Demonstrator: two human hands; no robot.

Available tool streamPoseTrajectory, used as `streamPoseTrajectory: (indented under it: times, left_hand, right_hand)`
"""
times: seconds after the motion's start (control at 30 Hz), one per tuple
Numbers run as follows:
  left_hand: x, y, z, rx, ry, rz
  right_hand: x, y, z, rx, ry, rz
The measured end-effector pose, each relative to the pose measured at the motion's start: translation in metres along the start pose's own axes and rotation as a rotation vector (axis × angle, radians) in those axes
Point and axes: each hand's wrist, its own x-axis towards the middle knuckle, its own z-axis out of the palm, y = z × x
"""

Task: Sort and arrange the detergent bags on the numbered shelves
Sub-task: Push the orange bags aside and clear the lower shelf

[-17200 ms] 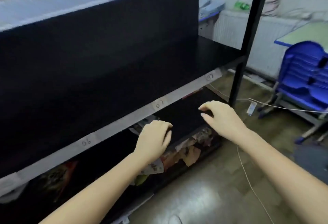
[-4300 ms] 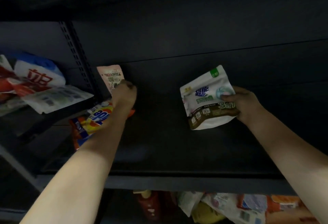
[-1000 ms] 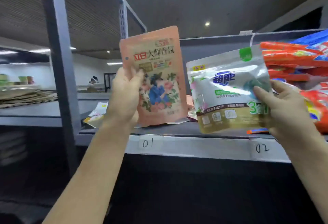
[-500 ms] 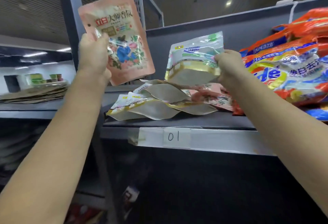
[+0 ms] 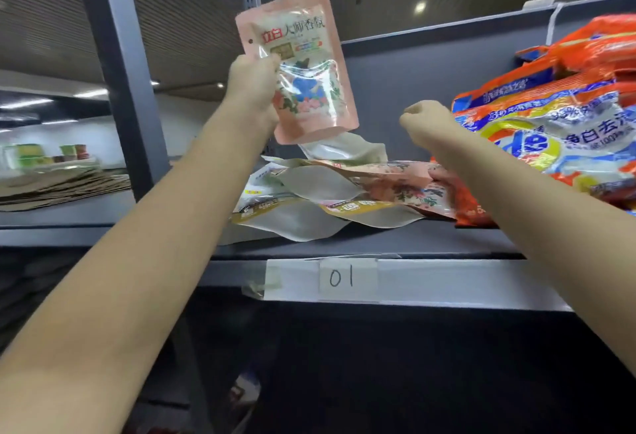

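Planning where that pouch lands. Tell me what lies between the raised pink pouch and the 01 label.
In the head view, a loose pile of flat pouches lies on the shelf between the pink pouch and the 01 label.

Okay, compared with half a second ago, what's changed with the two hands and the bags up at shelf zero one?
The right hand has let go of the silver-white pouch, which now lies on the pouch pile above the 01 label; that hand is now a loose fist, holding nothing. The left hand still grips the pink pouch, now nearer the pile. The orange bags stayed put.
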Motion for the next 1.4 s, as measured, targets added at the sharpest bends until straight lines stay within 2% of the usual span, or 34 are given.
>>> streamPoseTrajectory:
  times: [0.1, 0.27, 0.37, 0.5, 0.57, 0.73, 0.97, 1.03, 1.13, 1.3, 1.4]
  left_hand:
    - [0.007, -0.023, 0.044, 0.085, -0.067, -0.110]
    - [0.007, -0.066, 0.086, 0.518, -0.139, -0.191]
    - [0.008, -0.079, 0.096, 0.742, -0.335, -0.135]
    - [-0.018, -0.082, 0.093, 1.021, -0.413, 0.143]
    - [-0.042, -0.083, 0.079, 1.087, -0.484, 0.285]
    - [-0.130, -0.080, 0.028, 0.943, -0.627, 0.517]
    - [-0.277, -0.113, -0.067, 1.024, -0.738, 0.694]
    - [-0.315, -0.131, -0.092, 1.004, -0.802, 0.616]
    - [-0.368, -0.166, -0.127, 0.980, -0.897, 0.381]
    - [-0.440, -0.251, -0.185, 1.157, -1.009, 0.008]
    - [-0.456, -0.309, -0.216, 1.261, -0.996, -0.172]
  right_hand:
    - [-0.021, 0.018, -0.019, -0.244, 0.012, -0.136]
    - [-0.067, 0.038, -0.036, -0.409, 0.040, -0.170]
    - [-0.089, 0.043, -0.040, -0.466, 0.055, -0.216]
    - [-0.113, 0.044, -0.046, -0.504, 0.066, -0.228]
    - [-0.128, 0.044, -0.049, -0.519, 0.056, -0.244]
    - [-0.180, 0.046, -0.061, -0.522, 0.042, -0.285]
    - [-0.315, 0.078, -0.063, -0.381, -0.045, -0.181]
    - [-0.359, 0.095, -0.054, -0.323, -0.105, -0.122]
    - [-0.418, 0.127, -0.029, -0.270, -0.222, -0.007]
    - [-0.490, 0.190, 0.038, -0.179, -0.427, 0.247]
    - [-0.513, 0.230, 0.093, -0.141, -0.541, 0.375]
